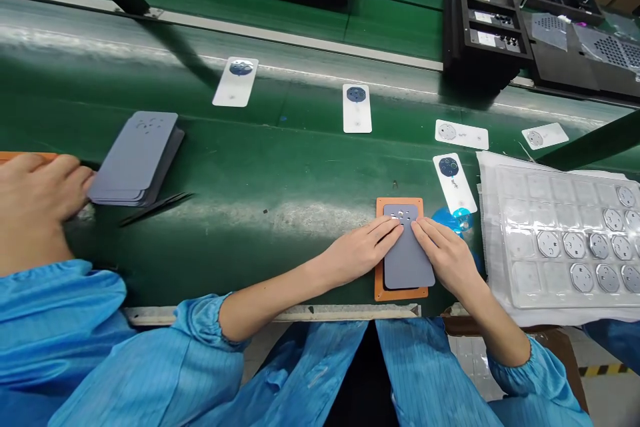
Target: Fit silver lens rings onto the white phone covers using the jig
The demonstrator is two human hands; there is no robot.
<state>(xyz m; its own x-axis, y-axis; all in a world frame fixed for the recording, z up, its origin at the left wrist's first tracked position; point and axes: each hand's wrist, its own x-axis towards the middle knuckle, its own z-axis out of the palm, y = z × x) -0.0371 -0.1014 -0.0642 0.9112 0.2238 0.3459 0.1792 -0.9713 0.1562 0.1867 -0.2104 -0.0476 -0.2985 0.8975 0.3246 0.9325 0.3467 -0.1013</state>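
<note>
At the far left of the green tabletop [280, 177], we see a co-worker's hand [40, 193] just beside a pile of flat grey plates with rounded corners [137, 160]. The pile is not neat, so a bump from that hand could make it slide. Thin black tweezers [155, 209] lie near its bottom edge, and a bump could push them too.

Farther right, our left hand [357, 250] has its fingertips on the top part of one flat grey plate with small holes [410, 260]. The plate lies over a flat orange frame [400, 295] near the front edge. It sits crooked, and its lower right side sticks out past the frame. If we press hard now, the plate could slip or bend.

Our right hand [453, 257] touches the plate's right side. We cannot tell if either grip is pinching anything.

Next to that hand lies shiny blue plastic film [445, 219], which could stick to our fingers. At the far right, our elbow could knock the clear plastic tray [530, 275] and shake its round silver discs [574, 245] loose.
</note>
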